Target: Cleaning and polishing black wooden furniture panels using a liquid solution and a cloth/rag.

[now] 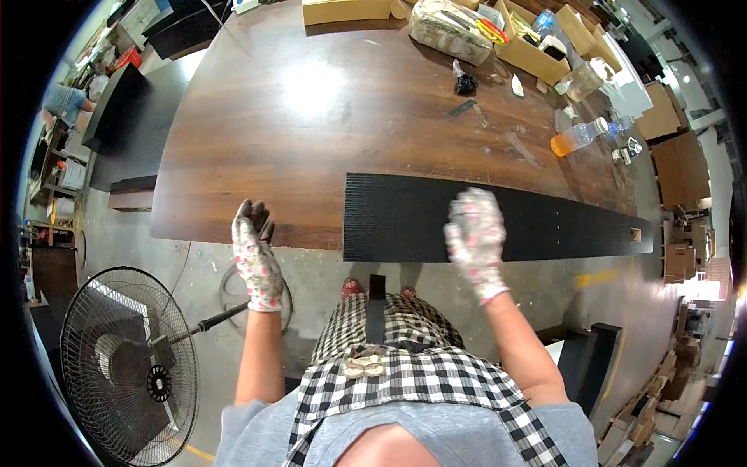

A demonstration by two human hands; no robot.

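A long black board (412,226) with a grained surface lies along the table's front edge, to the right of centre. My right hand (476,237), in a white glove with a pink pattern, is over the board with its palm down and its fingers flat. It is smeared by motion, and I cannot tell whether it touches the board. My left hand (255,253), in a matching glove with dark fingertips, is at the table's front edge, left of the board. Its fingers are loosely bent and apart from the thumb, with nothing in them.
The brown wooden table (257,156) bears bottles (577,138), cardboard boxes (537,47) and a tool holder (450,31) along its far right side. A standing fan (128,366) is at my left. Dark panels (136,117) stand beyond the table's left edge, with another person (66,101) farther off.
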